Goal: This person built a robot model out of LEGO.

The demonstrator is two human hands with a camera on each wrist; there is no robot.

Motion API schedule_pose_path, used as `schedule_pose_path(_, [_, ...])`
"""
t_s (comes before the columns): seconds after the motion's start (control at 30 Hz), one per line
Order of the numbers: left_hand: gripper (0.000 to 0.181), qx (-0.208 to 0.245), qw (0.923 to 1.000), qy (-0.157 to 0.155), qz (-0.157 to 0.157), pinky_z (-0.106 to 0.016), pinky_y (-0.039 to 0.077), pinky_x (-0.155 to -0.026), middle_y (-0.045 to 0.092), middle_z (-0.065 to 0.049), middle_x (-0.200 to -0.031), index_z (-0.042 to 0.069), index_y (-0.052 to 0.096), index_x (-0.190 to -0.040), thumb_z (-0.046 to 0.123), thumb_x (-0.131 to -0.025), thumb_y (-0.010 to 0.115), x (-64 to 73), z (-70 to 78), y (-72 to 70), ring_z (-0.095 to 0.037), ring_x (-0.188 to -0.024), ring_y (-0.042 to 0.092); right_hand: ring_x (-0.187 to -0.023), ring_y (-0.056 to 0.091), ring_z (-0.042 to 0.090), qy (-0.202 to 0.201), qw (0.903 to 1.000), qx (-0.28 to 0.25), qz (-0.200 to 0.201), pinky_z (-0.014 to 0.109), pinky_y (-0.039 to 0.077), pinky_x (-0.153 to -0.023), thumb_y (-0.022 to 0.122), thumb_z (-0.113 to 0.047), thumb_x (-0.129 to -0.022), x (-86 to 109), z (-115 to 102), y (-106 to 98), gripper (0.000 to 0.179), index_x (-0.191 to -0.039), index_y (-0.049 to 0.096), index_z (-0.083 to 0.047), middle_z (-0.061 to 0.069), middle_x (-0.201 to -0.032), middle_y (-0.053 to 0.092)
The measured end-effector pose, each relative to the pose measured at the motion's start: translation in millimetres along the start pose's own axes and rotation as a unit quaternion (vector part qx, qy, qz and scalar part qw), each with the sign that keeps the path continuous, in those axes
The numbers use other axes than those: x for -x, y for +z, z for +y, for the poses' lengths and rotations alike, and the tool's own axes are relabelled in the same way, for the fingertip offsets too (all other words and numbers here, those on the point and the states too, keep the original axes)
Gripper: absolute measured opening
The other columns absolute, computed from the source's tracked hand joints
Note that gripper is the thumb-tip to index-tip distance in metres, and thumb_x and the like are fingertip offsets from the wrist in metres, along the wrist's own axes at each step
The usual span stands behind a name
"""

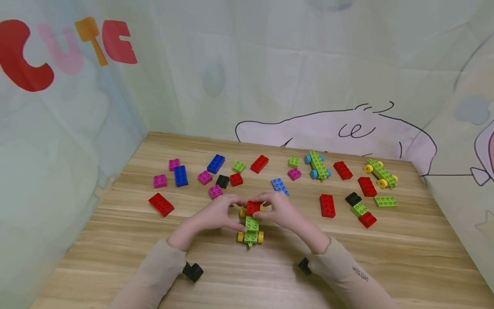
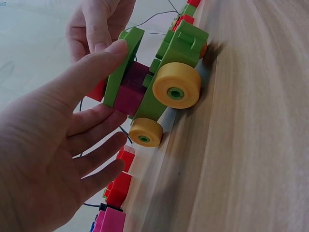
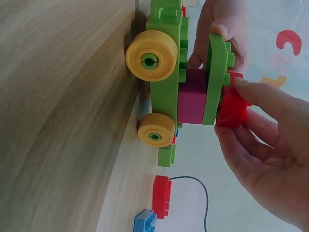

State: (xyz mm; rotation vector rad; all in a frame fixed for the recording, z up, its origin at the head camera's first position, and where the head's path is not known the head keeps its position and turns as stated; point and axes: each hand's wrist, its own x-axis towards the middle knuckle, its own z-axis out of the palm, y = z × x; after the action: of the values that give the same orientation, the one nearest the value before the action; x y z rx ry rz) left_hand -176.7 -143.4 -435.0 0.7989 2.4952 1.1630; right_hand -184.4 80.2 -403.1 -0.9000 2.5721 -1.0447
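Note:
Near the middle of the table stands a small toy car on a green wheeled base with yellow wheels. A magenta brick sits on the base, and a flat green building brick lies over it, its near end overhanging and tilted a little. My right hand pinches a red brick on the far end of that green brick; whether it is fully seated I cannot tell. My left hand holds the flat green brick between thumb and fingers, the thumb at its near end.
Loose red, blue, magenta, green and black bricks lie across the back, such as a blue one. Two more wheeled bases, one blue-wheeled and one yellow-wheeled, stand back right. A cloth backdrop rises behind the table.

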Motion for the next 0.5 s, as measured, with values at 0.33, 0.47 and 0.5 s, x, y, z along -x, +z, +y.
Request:
schedule_pose_path(0.33, [0.065,0.002,0.9999,-0.011,0.000,-0.050,0.045,-0.103,0.067,-0.008,-0.123,0.005,0.062,-0.126,0.033,-0.072,0.087,-0.8,-0.8,0.4,-0.028,-0.118,0.057,-0.101,0.065,0.023,-0.005,0.9999,-0.004,-0.008,0.039,0.056,-0.089,0.073,-0.012,-0.088,-1.3,2.9,0.8,0.034,-0.120,0.069,-0.002,0.011,-0.116,0.070])
schedule_pose_path(0.47, [0.065,0.000,0.9999,-0.011,0.001,-0.050,0.045,-0.103,0.067,-0.007,-0.123,0.005,0.062,-0.125,0.033,-0.072,0.087,-1.2,-1.3,1.0,-0.027,-0.118,0.058,-0.100,0.065,0.022,-0.008,0.9999,-0.009,-0.009,0.035,0.056,-0.089,0.073,-0.013,-0.088,-0.3,2.9,0.8,0.033,-0.119,0.069,-0.002,0.011,-0.115,0.071])
schedule_pose_path(0.5, [0.065,-0.001,0.9999,-0.011,0.000,-0.050,0.045,-0.103,0.067,-0.007,-0.123,0.005,0.062,-0.125,0.033,-0.072,0.087,-1.2,-1.2,1.0,-0.027,-0.118,0.058,-0.100,0.066,0.022,-0.009,0.9999,-0.009,-0.008,0.034,0.056,-0.089,0.073,-0.013,-0.088,-0.2,3.0,0.9,0.033,-0.119,0.069,-0.002,0.010,-0.115,0.071])
